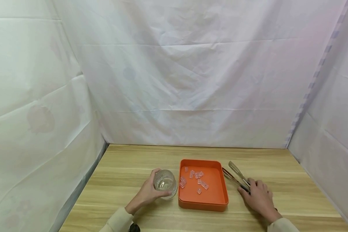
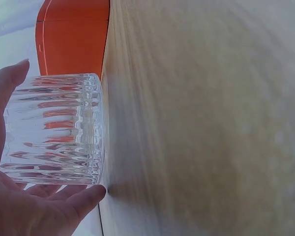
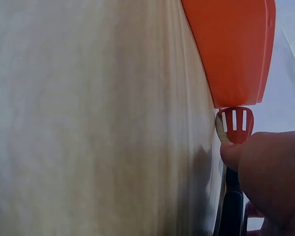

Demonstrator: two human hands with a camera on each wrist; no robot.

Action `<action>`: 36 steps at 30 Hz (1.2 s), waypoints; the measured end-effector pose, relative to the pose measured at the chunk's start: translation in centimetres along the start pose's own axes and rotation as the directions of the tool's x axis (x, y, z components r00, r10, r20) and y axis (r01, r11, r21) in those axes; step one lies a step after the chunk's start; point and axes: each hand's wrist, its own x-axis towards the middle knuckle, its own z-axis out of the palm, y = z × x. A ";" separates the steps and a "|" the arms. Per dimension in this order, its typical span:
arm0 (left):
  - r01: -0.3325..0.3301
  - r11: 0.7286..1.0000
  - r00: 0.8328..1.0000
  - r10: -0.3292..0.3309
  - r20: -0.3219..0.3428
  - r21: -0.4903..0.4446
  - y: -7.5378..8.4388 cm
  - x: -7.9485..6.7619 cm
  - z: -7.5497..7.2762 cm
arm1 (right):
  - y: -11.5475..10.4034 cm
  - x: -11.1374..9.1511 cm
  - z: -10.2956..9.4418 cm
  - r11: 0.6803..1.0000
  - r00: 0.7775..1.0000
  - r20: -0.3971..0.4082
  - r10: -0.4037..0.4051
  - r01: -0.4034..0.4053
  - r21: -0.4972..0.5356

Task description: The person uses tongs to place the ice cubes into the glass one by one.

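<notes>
My left hand grips a clear ribbed glass from its left side, thumb at the near side. The glass stands upright on the table, just left of an orange tray. Several small clear cubes lie scattered inside the tray. On the tray's right, my right hand holds metal tongs with dark handles, thumb on one side and fingers on the other. Their tips point away, spread apart near the tray's right wall. In the right wrist view, a slotted tong head shows beyond the thumb.
A wood-grain table carries everything. White cloth hangs behind it and along both sides. A small dark round object shows by the left sleeve at the front edge.
</notes>
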 end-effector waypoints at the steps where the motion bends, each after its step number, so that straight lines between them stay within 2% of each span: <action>1: -0.001 1.000 1.000 0.001 -0.001 -0.005 0.0 0.0 0.0 | 0.0 0.0 0.1 1.000 1.000 -0.006 -0.002 0.002 0.004; 10: 0.008 1.000 1.000 -0.008 0.000 -0.009 0.0 -0.4 -0.3 | 0.1 0.0 0.5 0.999 0.997 -0.064 -0.045 0.044 -0.006; 17: 0.019 1.000 1.000 -0.019 0.019 -0.012 0.1 -0.9 -0.7 | 0.2 -0.1 0.4 0.998 0.996 -0.074 -0.054 0.052 -0.025; 27: 0.026 1.000 0.999 -0.026 0.038 0.000 -0.1 -1.8 -1.1 | 0.5 0.2 -0.5 0.998 0.999 -0.017 -0.038 0.037 -0.059; 36: -0.006 1.000 0.996 0.008 0.091 -0.018 0.4 -2.0 -1.1 | 0.6 0.6 -1.9 0.997 0.999 0.012 -0.049 0.050 -0.054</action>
